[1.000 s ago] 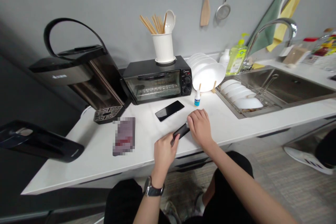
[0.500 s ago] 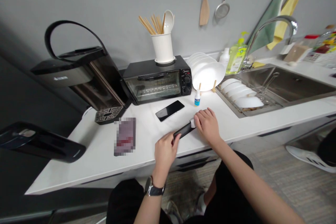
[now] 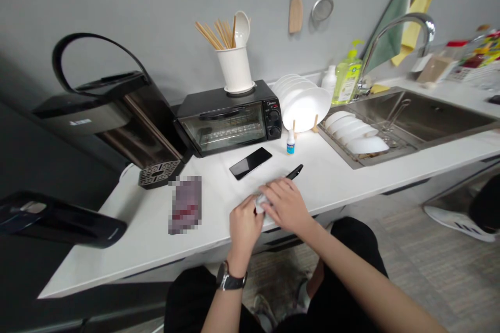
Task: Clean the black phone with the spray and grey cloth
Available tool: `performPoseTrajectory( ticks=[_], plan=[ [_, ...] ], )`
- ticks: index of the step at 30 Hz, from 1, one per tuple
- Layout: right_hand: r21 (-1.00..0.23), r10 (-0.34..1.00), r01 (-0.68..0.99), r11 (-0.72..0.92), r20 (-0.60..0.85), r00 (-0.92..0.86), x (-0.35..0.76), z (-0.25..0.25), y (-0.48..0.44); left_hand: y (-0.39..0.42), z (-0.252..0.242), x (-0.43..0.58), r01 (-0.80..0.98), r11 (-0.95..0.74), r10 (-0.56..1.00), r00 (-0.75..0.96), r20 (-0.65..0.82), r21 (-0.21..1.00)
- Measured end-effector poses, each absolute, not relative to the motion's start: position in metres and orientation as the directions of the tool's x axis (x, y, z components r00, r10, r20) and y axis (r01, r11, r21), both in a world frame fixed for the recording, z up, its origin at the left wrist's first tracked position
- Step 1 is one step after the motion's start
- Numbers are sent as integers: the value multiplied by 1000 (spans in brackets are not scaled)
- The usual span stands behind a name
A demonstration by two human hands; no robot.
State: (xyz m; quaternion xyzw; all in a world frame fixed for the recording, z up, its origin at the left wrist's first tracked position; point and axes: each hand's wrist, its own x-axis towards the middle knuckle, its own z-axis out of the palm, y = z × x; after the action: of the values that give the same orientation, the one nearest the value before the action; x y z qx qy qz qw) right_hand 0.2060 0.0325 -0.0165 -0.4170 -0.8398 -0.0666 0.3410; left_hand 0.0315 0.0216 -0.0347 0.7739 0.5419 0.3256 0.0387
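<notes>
A slim black object (image 3: 296, 171) runs between my hands above the counter; most of it is covered and I cannot make out its kind. My left hand (image 3: 245, 221) is closed around its near end. With closed fingers, my right hand (image 3: 284, 202) presses a crumpled white wipe (image 3: 261, 203) against it, close to my left hand. The far end sticks out beyond my right knuckles. Behind my hands a black phone (image 3: 250, 163) lies flat, screen up. A small white bottle with a blue label (image 3: 290, 143) stands upright to its right.
A black toaster oven (image 3: 230, 119) sits at the back, a white utensil holder (image 3: 235, 70) on top. White plates (image 3: 307, 106) stand in a rack beside the sink (image 3: 429, 114). At left are a dark drink machine (image 3: 148, 130), a black container (image 3: 66, 221) and a blurred-out purple item (image 3: 186, 203).
My right hand has slid left and toward me along the black object, bringing the white wipe next to my left hand. The object's far end now shows. The view has shifted slightly.
</notes>
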Motion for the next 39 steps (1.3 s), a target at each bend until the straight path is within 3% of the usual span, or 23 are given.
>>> performPoseTrajectory(
  ticks=[6,8,13,17,23,26,29,33,39],
  plan=[
    [-276,801,913,299,592,-84,248,-1,75,19,-26,41,764,-448,856,216,471,464],
    [-281,789,902,326,607,-96,228,1,69,19,-28,40,779,-420,863,183,471,465],
    [-292,720,766,573,626,-300,165,-9,29,21,-37,31,840,-356,882,157,445,409],
    [-214,656,706,675,613,-441,173,-17,25,21,-38,28,828,-379,882,187,433,414],
    [-166,746,848,504,578,-331,236,-6,75,20,-25,40,815,-366,886,157,436,450],
    [-233,785,893,384,592,-183,229,-2,81,20,-26,41,831,-347,882,132,452,434],
    [-340,781,855,390,614,-112,189,-8,58,22,-37,35,866,-313,890,124,438,391],
    [-372,721,682,630,606,-336,141,-17,14,26,-56,24,914,-278,900,139,413,297],
    [-218,676,716,664,585,-448,184,-15,27,23,-44,29,888,-321,891,167,422,328]
  ],
)
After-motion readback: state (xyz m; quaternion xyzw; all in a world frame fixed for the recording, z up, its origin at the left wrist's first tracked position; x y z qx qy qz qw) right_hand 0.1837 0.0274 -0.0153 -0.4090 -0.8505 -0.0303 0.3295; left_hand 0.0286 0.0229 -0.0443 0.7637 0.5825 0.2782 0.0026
